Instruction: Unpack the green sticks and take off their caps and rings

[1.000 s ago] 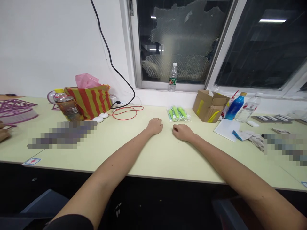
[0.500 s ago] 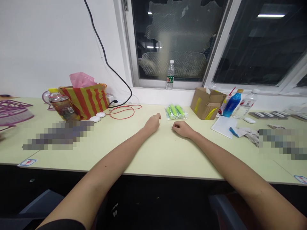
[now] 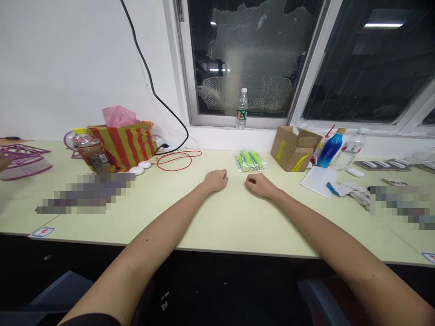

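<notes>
My left hand [image 3: 215, 180] rests on the pale table in a loose fist, knuckles up. Facing it across a small gap is my right hand [image 3: 259, 184], also curled, with a dark hollow showing inside its fingers. Neither hand shows anything in its grasp. Just beyond them lies a clear plastic packet [image 3: 251, 160] holding several bright green pieces, nearest to the right hand but apart from it.
Left: striped bag [image 3: 125, 144], drink bottle [image 3: 91, 151], white round objects [image 3: 137, 170], red cord [image 3: 173, 161], purple frames [image 3: 25, 167]. Right: open cardboard box [image 3: 292, 151], blue bottle [image 3: 330, 150], clear bottle [image 3: 351, 149], white sheet [image 3: 317, 181], glove [image 3: 353, 191]. Water bottle [image 3: 241, 113] on the sill.
My left hand has drawn its raised fingers in and is now curled into a fist. My right hand stays curled in place. The view has shifted slightly.
</notes>
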`<state>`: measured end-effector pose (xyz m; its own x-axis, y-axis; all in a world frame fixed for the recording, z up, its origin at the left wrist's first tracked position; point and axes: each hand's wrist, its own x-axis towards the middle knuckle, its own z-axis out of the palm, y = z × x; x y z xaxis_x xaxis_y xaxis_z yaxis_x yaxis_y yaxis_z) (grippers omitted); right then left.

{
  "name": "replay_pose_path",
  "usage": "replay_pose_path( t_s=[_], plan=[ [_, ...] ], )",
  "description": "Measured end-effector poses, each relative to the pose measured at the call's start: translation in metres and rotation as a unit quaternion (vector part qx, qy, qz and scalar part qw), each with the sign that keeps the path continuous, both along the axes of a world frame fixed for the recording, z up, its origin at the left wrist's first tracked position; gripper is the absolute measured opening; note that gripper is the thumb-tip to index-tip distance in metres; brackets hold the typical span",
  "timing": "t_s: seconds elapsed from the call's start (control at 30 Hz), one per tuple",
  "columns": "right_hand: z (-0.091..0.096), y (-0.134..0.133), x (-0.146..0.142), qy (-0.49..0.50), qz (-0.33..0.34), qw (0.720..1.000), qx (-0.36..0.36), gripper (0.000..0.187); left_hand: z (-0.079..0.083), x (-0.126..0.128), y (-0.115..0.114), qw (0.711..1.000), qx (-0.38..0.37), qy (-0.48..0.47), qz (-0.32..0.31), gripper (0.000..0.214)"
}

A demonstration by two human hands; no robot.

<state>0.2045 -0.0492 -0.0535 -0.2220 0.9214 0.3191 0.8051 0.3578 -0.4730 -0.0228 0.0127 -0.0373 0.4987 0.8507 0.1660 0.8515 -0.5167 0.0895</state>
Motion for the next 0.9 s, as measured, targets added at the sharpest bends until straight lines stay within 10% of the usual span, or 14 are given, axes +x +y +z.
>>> replay_pose_path(
  t_s=[0.9],
  plan=[
    [0.0015,-0.0013,-0.0008,0.001,-0.001,1.000,-0.004,0.019,0.0023,0.0019,-0.0044,1.000,0.001,0.000,-0.001,0.028]
  ],
)
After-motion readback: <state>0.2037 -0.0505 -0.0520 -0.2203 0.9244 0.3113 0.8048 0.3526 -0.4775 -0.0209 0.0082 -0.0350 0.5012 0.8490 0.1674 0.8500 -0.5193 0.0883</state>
